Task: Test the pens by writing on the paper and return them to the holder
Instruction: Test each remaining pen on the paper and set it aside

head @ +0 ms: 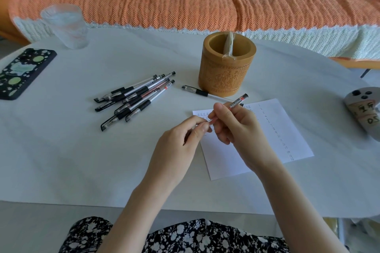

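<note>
My right hand (236, 125) grips a clear pen with a barcode label (239, 100), its back end pointing up and right. My left hand (185, 137) pinches the pen's lower end, where the cap or tip sits hidden by my fingers. Both hands hover over a white paper (287, 129) with written numbers and characters. A carved bamboo holder (226, 74) stands behind the paper with a wrapped item inside. One capped pen (197, 91) lies against the holder's base. Several gel pens (133, 96) lie in a loose pile to the left.
A black patterned phone case (22, 72) lies at the far left and a clear glass (65, 26) behind it. A grey ornament (364, 113) sits at the right edge. An orange-covered sofa (185, 0) runs behind the white table (82, 160).
</note>
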